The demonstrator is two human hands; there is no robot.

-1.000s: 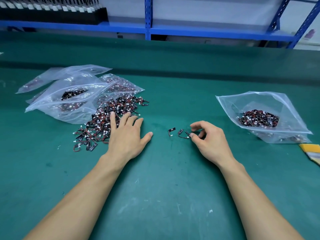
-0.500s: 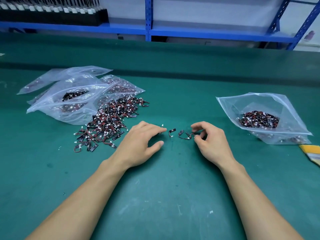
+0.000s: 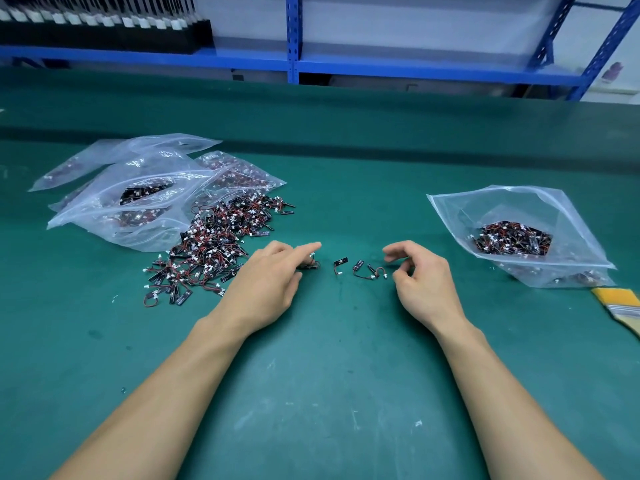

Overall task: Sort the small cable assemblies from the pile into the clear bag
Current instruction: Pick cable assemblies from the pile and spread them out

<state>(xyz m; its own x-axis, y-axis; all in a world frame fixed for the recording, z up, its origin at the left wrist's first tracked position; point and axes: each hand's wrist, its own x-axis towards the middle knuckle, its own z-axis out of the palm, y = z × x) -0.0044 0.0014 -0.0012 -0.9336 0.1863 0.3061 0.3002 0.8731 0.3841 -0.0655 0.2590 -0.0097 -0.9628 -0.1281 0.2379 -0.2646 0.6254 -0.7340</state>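
Moved: dragged one cable assembly out of the pile to mid-counter since a second earlier; parted the right fingers.
Pile: sat left on the counter, against the spare bags, wires tangled.
Left grip: unclenched, forefinger straight, pressed on the dragged assembly.
Loose assemblies: lay in a short row between both grips.
Right grip: hovered just beside them, thumb and forefinger apart, held nothing.
Clear bag: lay far right, mouth open, partly filled.
Handling: judged featherlight, limp in the wire, stiff at the black strip, prone to snagging neighbours; best pinched at the strip.
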